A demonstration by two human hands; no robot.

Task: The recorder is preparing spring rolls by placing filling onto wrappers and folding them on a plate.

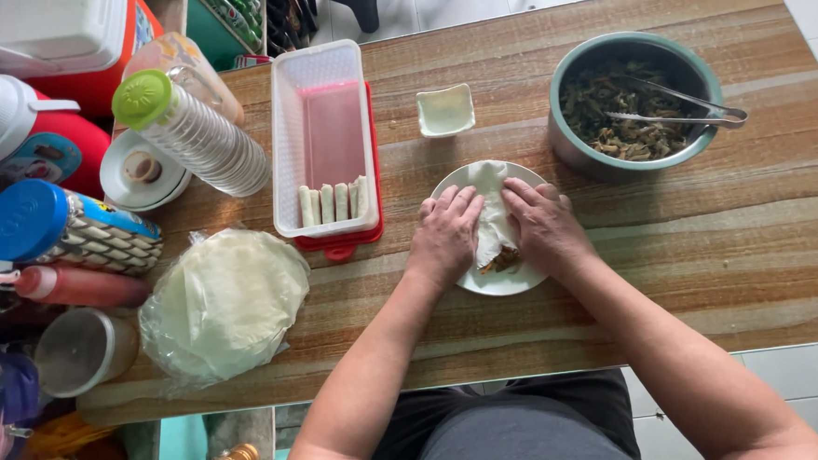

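A thin white wrapper [493, 218] lies on a white plate [510, 282] in the middle of the wooden table, with dark filling [504, 260] showing at its near end. My left hand [445, 233] presses on the wrapper's left side and my right hand [544, 223] on its right side, fingers pointing away from me. Both hands are folding the wrapper's edges in over the filling.
A grey bowl [573, 151] of dark filling with metal tongs [692, 108] stands at the right back. A clear tray [322, 132] holds several finished rolls [333, 203]. A stack of wrappers in plastic [226, 300], a small white dish [446, 109], bottles and jars fill the left.
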